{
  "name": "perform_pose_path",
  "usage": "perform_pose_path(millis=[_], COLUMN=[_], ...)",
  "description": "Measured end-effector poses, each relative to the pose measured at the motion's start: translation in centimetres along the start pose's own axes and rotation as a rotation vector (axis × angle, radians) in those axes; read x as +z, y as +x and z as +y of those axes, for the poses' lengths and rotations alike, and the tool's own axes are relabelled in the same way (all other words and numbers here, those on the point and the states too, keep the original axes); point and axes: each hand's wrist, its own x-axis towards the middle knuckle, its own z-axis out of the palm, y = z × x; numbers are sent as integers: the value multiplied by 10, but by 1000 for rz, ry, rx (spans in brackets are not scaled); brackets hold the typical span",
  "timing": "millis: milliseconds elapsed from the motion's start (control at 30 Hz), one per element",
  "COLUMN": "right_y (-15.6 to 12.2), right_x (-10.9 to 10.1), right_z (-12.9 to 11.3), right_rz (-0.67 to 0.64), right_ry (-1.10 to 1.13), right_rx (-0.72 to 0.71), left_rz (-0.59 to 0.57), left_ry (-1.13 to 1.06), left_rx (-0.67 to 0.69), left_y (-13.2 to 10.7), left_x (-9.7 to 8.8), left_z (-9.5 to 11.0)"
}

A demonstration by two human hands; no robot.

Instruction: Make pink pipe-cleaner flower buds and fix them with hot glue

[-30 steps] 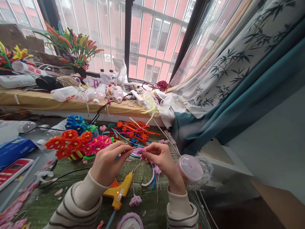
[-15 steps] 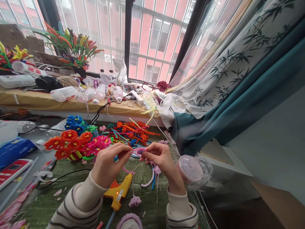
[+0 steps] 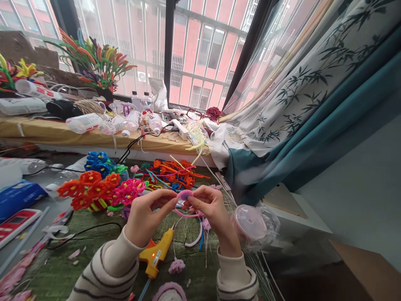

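Between my two hands is a small coil of pink pipe cleaner (image 3: 184,195), raised above the table. My left hand (image 3: 148,215) pinches its left side with thumb and fingertips. On its right side, my right hand (image 3: 214,211) grips the coil between thumb and forefinger. A loose pink tail curves below the coil. Under the hands lie a yellow glue gun (image 3: 158,253) with its light lit, a lilac pipe-cleaner flower (image 3: 176,266) on a thin stem, and a curved pale lilac pipe cleaner (image 3: 196,238).
Orange pipe-cleaner flowers (image 3: 89,188), blue flowers (image 3: 99,165) and pink flowers (image 3: 128,191) stand at the left. Behind the hands is a pile of orange pipe cleaners (image 3: 175,173). A clear plastic-wrapped spool (image 3: 250,221) sits at right. Plastic bottles (image 3: 83,123) line the windowsill.
The pink coil has tilted and now shows more of its round face. My left hand has shifted slightly right, closer to the right hand, and the loose tail has swung right.
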Motion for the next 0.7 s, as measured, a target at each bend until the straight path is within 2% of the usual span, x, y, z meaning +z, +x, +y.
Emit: perform_pose_path(millis=[200,467,700], right_y=[0,5,9], right_x=[2,7,13], right_z=[1,8,13], right_rz=[0,1,12], right_ry=[33,135,264], right_rx=[-22,-1,-32], left_rz=[27,146,173], left_ry=[-17,-263,-391], left_rx=[-9,-127,-183], left_y=[2,3,5], left_x=[1,12,20], left_z=[0,-1,-6])
